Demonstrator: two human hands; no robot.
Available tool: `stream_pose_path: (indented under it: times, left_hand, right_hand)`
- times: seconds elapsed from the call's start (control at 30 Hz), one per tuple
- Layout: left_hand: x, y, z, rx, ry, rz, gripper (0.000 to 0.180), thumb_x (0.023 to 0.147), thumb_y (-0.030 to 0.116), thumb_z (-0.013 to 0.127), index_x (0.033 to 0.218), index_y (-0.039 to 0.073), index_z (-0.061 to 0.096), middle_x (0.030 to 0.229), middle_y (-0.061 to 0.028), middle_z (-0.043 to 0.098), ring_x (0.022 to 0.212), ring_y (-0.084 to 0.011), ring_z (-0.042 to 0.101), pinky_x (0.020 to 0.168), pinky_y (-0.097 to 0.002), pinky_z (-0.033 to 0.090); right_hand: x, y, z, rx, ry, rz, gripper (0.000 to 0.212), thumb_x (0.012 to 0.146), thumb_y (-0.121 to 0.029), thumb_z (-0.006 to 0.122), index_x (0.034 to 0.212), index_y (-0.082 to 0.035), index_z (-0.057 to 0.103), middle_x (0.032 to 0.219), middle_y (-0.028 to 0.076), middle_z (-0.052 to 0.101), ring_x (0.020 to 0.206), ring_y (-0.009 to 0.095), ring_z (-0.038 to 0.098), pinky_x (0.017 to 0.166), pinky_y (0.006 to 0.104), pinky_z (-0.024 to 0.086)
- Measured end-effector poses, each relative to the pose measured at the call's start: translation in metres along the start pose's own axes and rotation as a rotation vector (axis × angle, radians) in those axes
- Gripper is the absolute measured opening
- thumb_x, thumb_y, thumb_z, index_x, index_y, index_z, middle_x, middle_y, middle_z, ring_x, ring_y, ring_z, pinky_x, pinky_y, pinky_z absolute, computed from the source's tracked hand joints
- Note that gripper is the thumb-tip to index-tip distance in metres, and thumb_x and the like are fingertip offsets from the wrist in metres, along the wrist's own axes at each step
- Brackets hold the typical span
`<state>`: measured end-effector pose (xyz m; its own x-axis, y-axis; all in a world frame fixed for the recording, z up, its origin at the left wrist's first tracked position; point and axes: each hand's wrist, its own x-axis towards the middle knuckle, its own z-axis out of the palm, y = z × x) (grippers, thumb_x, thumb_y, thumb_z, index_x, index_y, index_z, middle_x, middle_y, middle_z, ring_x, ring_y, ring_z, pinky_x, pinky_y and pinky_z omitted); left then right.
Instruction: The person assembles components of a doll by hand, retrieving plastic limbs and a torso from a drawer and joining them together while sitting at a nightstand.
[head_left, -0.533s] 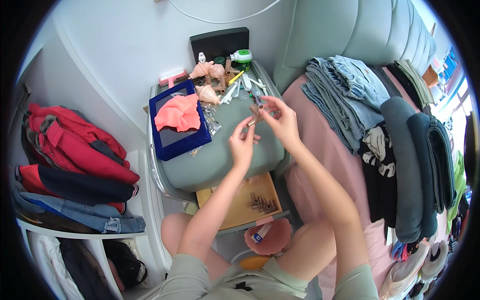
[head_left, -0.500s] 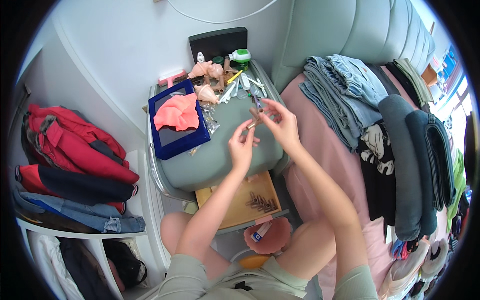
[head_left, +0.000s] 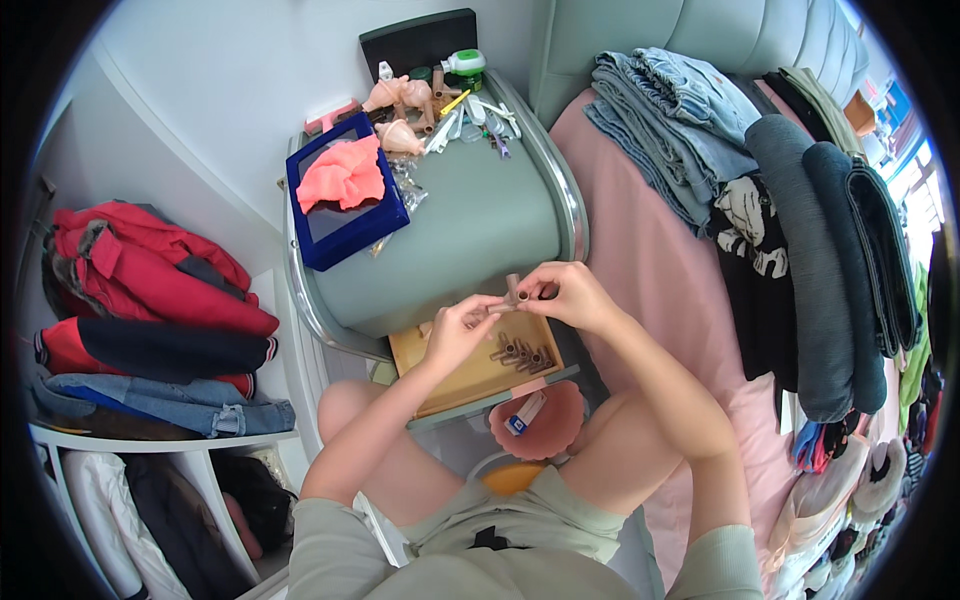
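Observation:
A small brown branched tube (head_left: pixel 513 287) is held up in front of the grey-green bedside cabinet (head_left: pixel 480 215). My left hand (head_left: pixel 458 332) pinches its lower left end between thumb and fingertips. From the other side my right hand (head_left: pixel 572 298) grips it, with an open tube end showing by the fingers. Whether this is one piece or two joined cannot be made out. Just below my hands, the pulled-out wooden drawer (head_left: pixel 428 402) holds several similar brown tubes (head_left: pixel 524 356) lying in a cluster.
On the cabinet are a blue-rimmed box (head_left: pixel 333 252) with coral cloth (head_left: pixel 345 175), peach funnel-shaped parts (head_left: pixel 398 137), white clips and a green-and-white bottle (head_left: pixel 466 63). A pink bowl (head_left: pixel 565 415) sits below the drawer. Folded jeans (head_left: pixel 665 140) lie on the bed, right; clothes shelves stand left.
Both hands have come down and nearer to me with the brown tube, from over the cabinet top to above the drawer. The view has shifted too.

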<state>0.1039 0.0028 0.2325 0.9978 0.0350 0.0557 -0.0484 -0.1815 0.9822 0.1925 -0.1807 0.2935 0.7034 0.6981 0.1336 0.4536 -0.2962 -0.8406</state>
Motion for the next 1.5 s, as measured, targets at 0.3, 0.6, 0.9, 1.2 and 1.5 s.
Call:
stream_pose_path:
  times: [0.3,0.6,0.9,1.2,1.5]
  left_hand:
    - [-0.018,-0.044,0.001,0.665,-0.101,0.014,0.016,0.072,0.013,0.064,0.089,0.011,0.065,0.078,-0.0063,0.064,0.059,-0.0203,0.062,0.056,-0.0316,0.048]
    - [-0.02,-0.116,0.004,0.775,-0.053,-0.154,0.014,0.068,0.018,0.066,0.082,0.015,0.064,0.075,-0.005,0.064,0.072,-0.0242,0.061,0.061,-0.0366,0.047]
    - [-0.023,-0.18,0.024,0.846,-0.128,-0.332,0.02,0.072,0.018,0.062,0.091,0.013,0.059,0.088,-0.0114,0.062,0.084,-0.0272,0.059,0.067,-0.0398,0.048]
    - [-0.016,-0.2,0.024,0.878,-0.221,-0.471,0.03,0.075,0.017,0.056,0.104,0.015,0.053,0.102,-0.0108,0.058,0.092,-0.0273,0.057,0.075,-0.0397,0.047]
    - [-0.02,-0.2,0.031,0.896,-0.212,-0.518,0.044,0.074,0.021,0.057,0.116,0.016,0.045,0.11,-0.0144,0.055,0.102,-0.0275,0.053,0.08,-0.0401,0.045]
  right_hand:
    - [-0.004,0.042,0.047,-0.359,-0.312,0.063,0.015,0.063,-0.009,0.068,0.076,-0.003,0.063,0.067,0.009,0.063,0.064,0.02,0.062,0.062,0.029,0.049]
    - [-0.006,0.095,0.104,-0.516,-0.466,0.054,0.012,0.07,-0.014,0.062,0.082,-0.011,0.064,0.07,0.008,0.063,0.07,0.025,0.062,0.064,0.0347,0.049]
    - [-0.002,0.134,0.14,-0.709,-0.479,0.09,0.009,0.073,-0.016,0.058,0.079,-0.01,0.061,0.073,0.011,0.062,0.071,0.028,0.06,0.064,0.039,0.048]
    - [-0.008,0.164,0.165,-0.698,-0.42,0.126,0.009,0.074,-0.016,0.057,0.081,-0.011,0.061,0.071,0.012,0.062,0.069,0.029,0.061,0.063,0.0394,0.048]
    - [-0.009,0.159,0.172,-0.707,-0.375,0.161,0.01,0.069,-0.011,0.057,0.076,-0.007,0.063,0.074,0.016,0.063,0.074,0.029,0.063,0.066,0.0377,0.051]
